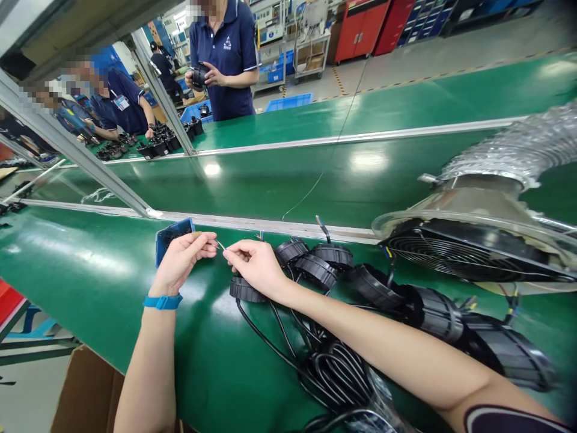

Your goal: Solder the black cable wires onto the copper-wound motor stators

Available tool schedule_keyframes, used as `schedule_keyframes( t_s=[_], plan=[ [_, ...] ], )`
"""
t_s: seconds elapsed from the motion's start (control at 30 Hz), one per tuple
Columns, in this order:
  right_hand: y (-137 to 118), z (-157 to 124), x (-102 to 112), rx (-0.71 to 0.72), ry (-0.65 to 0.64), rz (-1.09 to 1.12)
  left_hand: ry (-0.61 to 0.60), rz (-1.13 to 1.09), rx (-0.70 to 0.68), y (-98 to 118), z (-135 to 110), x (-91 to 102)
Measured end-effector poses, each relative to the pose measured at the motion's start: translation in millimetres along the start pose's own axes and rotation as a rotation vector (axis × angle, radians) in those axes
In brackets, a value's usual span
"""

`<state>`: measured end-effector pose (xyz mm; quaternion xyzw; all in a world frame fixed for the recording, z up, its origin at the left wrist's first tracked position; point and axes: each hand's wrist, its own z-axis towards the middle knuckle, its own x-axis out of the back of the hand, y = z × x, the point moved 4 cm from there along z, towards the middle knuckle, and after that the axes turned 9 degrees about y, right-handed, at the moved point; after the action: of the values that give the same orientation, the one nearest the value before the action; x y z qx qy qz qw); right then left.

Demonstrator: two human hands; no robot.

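Both my hands meet above the green bench, fingertips pinched around a thin wire (220,245) that shows between them. My left hand (184,257), with a blue wristband (163,302), closes on its left end. From the other side my right hand (256,264) grips it between thumb and finger. Just below the right hand lies a round black ribbed housing (247,290) with a black cable. Behind my left hand stands a small blue bin (175,233), its contents dark and unclear. Several similar housings (317,270) with coloured wire ends lie to the right.
Coiled black cables (340,373) lie beneath my right forearm. At the right, a fume hood with a black grille (444,249) joins a silver duct (509,150). A metal post (103,156) rises at left. Across the bench, a person (228,66) holds a black part.
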<state>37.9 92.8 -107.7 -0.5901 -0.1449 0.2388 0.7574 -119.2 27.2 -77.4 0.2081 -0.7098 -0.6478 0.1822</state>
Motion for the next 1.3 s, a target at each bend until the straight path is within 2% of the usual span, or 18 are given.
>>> schedule_keyframes(
  t_s=[0.13,0.33,0.6,1.17,1.3],
  plan=[
    [-1,0,1,0.021,0.007,-0.045,0.029,-0.014,0.023,3,0,4.9],
    [-4,0,3,0.081,0.015,-0.104,0.142,0.087,-0.100,10,-7,3.4],
    [-1,-3,2,0.105,-0.001,-0.167,0.196,0.082,-0.143,14,-10,-2.7],
    [-4,-2,2,0.116,-0.018,-0.224,0.224,0.106,-0.191,15,-11,-4.7],
    [-4,-1,2,0.116,-0.018,-0.221,0.199,0.122,-0.205,15,-12,-6.9]
  ],
)
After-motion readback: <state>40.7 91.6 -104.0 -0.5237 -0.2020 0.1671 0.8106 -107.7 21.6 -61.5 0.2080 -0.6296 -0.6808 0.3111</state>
